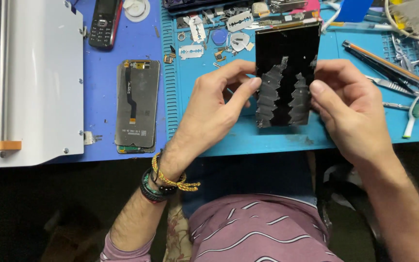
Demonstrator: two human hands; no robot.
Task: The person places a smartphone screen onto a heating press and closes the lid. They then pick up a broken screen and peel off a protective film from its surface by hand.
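left hand (214,104) and right hand (347,106) both gripped a black phone screen panel (287,73) by its side edges, held upright above the blue mat (248,138) on the counter (100,73). a second screen panel (136,104) lay flat well to the left, beside a white machine (30,82). razor blades (190,51), a keypad phone (104,22), tweezers (389,85) and a toothbrush (413,116) lay around, none blocking the hands.

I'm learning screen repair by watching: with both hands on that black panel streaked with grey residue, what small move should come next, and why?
Probably peel with the left hand: its thumb tip sits at the jagged grey residue strips on the black panel, while the right hand steadies the opposite edge.
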